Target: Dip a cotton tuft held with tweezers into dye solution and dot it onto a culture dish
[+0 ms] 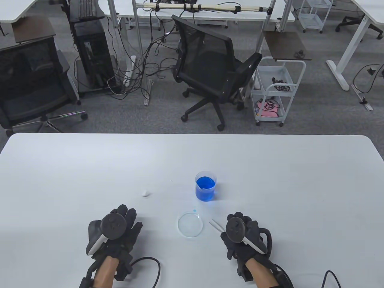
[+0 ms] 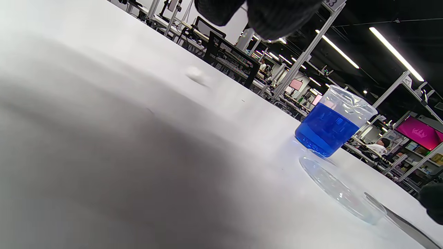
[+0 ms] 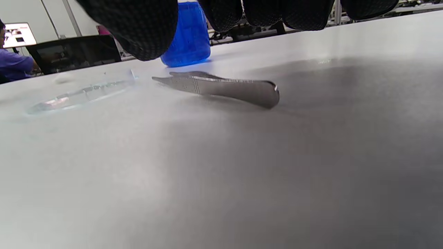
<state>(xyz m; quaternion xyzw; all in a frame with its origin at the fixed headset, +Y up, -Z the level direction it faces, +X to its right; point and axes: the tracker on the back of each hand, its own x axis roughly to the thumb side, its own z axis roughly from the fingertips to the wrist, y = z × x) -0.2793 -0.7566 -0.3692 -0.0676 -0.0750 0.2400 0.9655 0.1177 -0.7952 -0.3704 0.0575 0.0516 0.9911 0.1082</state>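
Metal tweezers (image 1: 216, 225) lie flat on the white table, their rear end under my right hand (image 1: 240, 222). In the right wrist view the tweezers (image 3: 221, 88) lie alone on the table and my fingers (image 3: 138, 27) hang above them without touching. A clear culture dish (image 1: 190, 224) sits just left of the tweezers. A beaker of blue dye (image 1: 205, 186) stands behind the dish. A small white cotton tuft (image 1: 146, 193) lies further left, beyond my left hand (image 1: 127, 219), which is empty with fingers spread near the table.
A small blue spot (image 1: 194, 210) marks the table between beaker and dish. The table's far edge (image 1: 192, 135) has office chairs and a cart behind it. Glove cables trail off near the front edge.
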